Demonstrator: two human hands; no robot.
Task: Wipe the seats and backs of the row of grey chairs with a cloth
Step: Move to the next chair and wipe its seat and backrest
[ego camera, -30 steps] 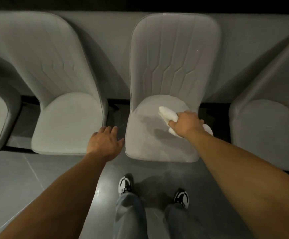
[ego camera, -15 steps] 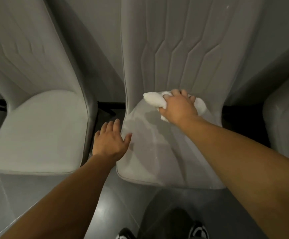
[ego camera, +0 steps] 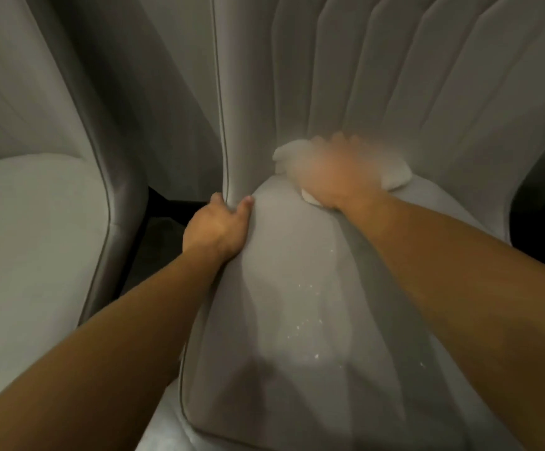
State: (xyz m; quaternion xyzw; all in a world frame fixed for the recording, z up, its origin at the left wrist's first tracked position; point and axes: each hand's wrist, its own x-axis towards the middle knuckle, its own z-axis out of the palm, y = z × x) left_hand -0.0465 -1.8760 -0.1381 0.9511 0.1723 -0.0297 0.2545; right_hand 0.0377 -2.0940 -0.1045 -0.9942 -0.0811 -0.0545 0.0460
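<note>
Plainly the risk lies at the crease: the right hand [ego camera: 332,172], blurred, presses the white cloth [ego camera: 396,177] where seat meets back of the middle grey chair [ego camera: 290,288], while the left hand [ego camera: 217,227] clutches its side edge. White specks [ego camera: 303,317] dot the seat nearer the front; a hurried pass could miss them or push crumbs into the crease.

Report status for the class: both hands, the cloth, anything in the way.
Left hand grips grey upholstered chair at its side edge. Right hand, blurred, presses crumpled white cloth into the seat-back crease. White specks on seat. Nothing blocking.
</note>
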